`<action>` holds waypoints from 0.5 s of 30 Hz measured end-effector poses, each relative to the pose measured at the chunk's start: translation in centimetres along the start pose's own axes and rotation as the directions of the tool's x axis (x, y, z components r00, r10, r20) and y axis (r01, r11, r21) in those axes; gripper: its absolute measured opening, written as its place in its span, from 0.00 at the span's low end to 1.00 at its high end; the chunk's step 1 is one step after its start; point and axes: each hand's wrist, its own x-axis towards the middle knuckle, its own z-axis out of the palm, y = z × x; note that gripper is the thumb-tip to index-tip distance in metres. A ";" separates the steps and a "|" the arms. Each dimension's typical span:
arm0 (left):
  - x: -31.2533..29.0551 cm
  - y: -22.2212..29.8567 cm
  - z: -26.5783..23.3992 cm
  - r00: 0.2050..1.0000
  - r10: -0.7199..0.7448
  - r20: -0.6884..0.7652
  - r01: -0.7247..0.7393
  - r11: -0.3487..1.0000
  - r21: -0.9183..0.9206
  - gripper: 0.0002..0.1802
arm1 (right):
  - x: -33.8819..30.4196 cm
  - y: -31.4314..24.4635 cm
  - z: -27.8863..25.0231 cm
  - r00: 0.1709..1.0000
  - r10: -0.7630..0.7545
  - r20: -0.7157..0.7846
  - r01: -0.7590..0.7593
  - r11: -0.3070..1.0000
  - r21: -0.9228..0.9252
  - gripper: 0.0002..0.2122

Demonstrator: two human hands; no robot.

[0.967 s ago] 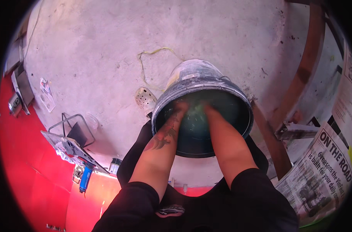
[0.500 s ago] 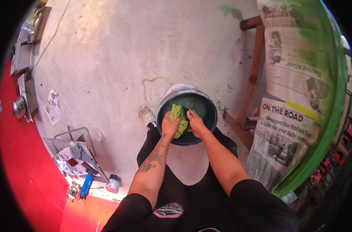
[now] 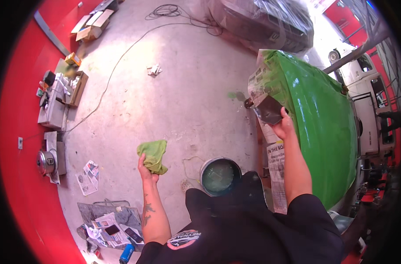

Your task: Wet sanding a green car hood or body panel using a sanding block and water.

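Observation:
In my left hand hangs a crumpled yellow-green cloth, held out over the floor on the left. My right hand grips the edge of a dark, flat, flexible sheet that looks like sandpaper. This sheet is beside the left edge of a large glossy green panel, in front of newspaper that lines that edge. Below and between my arms stands a round bucket with cloudy greenish water in it.
A plastic-covered car stands at the far end. A cable runs across the concrete floor. Along the red wall are boxes and a metal pot. At lower left, a board carries papers and phones, near a blue bottle.
Both hands have come up out of the bucket and moved apart. The cloth has gone left with my left hand, the dark sheet right with my right. My view has tilted up.

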 end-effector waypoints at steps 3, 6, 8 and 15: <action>0.8 6.6 -1.2 0.992 0.128 -0.024 -0.127 0.992 0.021 0.26 | -3.5 -7.4 -1.9 0.932 -0.267 -0.245 0.280 0.960 0.021 0.21; 1.8 10.9 -0.5 0.950 0.259 -0.175 -0.266 0.964 -0.017 0.26 | -6.3 -11.0 -6.6 0.850 -0.379 -0.367 0.412 0.911 0.013 0.21; 4.3 13.0 -1.9 0.941 0.274 -0.199 -0.277 0.961 0.014 0.27 | -8.1 -12.0 -10.6 0.778 -0.424 -0.464 0.482 0.876 0.008 0.21; 10.7 18.6 -1.3 0.930 0.229 -0.286 -0.136 0.941 0.311 0.28 | -6.2 -15.6 -19.2 0.320 -0.322 -0.891 0.302 0.926 -0.227 0.24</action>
